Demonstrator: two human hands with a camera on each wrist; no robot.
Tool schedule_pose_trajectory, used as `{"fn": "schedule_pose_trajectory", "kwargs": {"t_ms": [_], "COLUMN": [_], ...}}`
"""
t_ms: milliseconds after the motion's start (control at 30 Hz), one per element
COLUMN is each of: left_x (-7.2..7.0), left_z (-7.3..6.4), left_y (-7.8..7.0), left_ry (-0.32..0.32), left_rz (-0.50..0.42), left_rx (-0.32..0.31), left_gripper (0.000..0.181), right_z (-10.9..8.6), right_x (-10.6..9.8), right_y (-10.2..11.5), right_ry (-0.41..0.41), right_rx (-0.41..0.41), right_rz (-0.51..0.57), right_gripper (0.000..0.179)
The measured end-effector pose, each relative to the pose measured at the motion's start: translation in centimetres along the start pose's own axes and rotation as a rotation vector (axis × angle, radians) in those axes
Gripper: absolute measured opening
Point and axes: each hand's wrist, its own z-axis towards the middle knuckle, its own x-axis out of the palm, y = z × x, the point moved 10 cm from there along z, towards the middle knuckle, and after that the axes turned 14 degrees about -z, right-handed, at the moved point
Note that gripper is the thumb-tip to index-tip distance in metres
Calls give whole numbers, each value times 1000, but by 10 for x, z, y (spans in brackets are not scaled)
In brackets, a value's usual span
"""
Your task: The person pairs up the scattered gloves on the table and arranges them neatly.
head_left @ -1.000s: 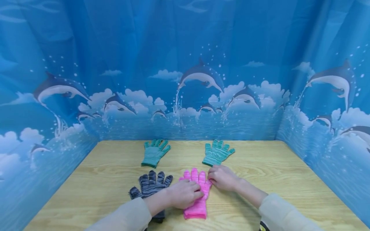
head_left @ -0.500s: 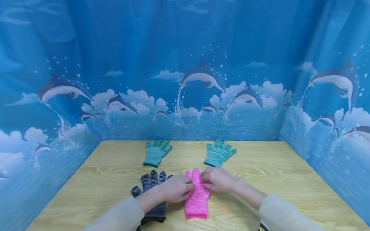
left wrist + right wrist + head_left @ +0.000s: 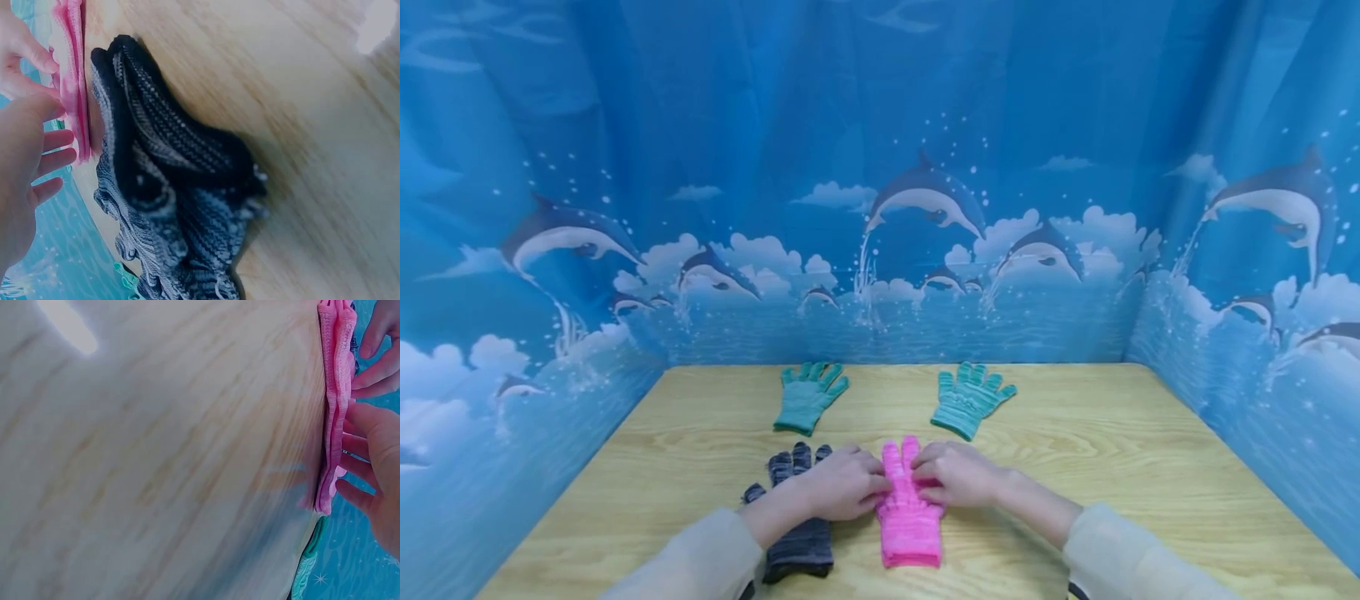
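A pink knit glove [image 3: 911,533] lies flat on the table, cuff toward me and two fingers showing between my hands. My left hand [image 3: 844,485] touches its left side with slightly bent fingertips. On its right side, the fingertips of my right hand [image 3: 958,475] rest near the base of the glove's fingers. In the right wrist view, the right fingers [image 3: 356,467] are spread along the pink glove [image 3: 337,387]. Left of it lies a dark grey striped glove [image 3: 801,550], partly covered by my left hand and forearm. The left wrist view shows its bunched cuff [image 3: 181,150].
Two green gloves lie farther back, one at the left [image 3: 808,398] and one at the right [image 3: 970,402], fingers pointing away. The wood-grain table [image 3: 1112,442] ends against a blue dolphin-print curtain [image 3: 760,167] that surrounds it on three sides.
My left hand has moved left off the pink glove's middle to its left edge. My right hand has shifted left onto its finger area. The green gloves stay in place.
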Motion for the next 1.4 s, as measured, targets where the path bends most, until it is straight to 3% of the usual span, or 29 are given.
{"fn": "schedule_pose_trajectory", "kwargs": {"t_ms": [300, 433, 633, 767, 1400], "left_x": [9, 8, 3, 6, 10], "left_z": [-1, -2, 3, 6, 7], "left_y": [-2, -5, -18, -27, -30], "left_ry": [71, 67, 10, 18, 66], "left_rz": [142, 166, 140, 117, 104], "left_rx": [19, 34, 98, 127, 91], "left_gripper": [19, 17, 16, 17, 18], "right_z": [1, 1, 1, 2, 0], "right_x": [-2, -1, 0, 2, 3], "right_y": [6, 7, 7, 6, 4], "right_ry": [-34, -24, -14, 13, 28], "right_rx": [-44, -44, -38, -17, 4], "right_rz": [-55, -75, -61, -58, 8], "right_gripper": [23, 24, 24, 24, 23]}}
